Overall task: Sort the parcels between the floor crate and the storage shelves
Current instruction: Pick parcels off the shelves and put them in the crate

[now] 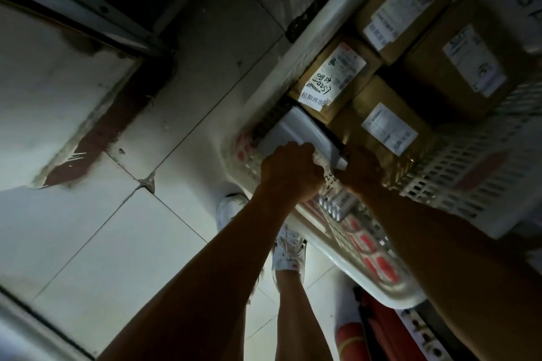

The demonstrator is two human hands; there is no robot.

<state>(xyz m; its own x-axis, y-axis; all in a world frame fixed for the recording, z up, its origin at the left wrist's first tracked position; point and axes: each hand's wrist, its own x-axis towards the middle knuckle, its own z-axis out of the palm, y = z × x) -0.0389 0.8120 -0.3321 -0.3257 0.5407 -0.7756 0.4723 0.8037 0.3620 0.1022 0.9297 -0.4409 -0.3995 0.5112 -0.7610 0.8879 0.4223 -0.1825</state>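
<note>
A white slatted floor crate [457, 167] lies at the right, packed with several brown cardboard parcels [331, 79] that carry white labels. In its near corner sits a white parcel [296, 132]. Both my arms reach down to it. My left hand [289, 173] grips the near edge of the white parcel, fingers curled over it. My right hand [362, 170] holds the parcel's right end beside a brown box [384, 126]. The fingertips of both hands are hidden under the parcel. A label with handwriting shows between my hands.
Pale floor tiles [123, 231] spread to the left. A metal door frame [73, 17] runs along the upper left. My white shoes [289, 249] stand by the crate's near rim. Red objects [378, 328] lie at the bottom right.
</note>
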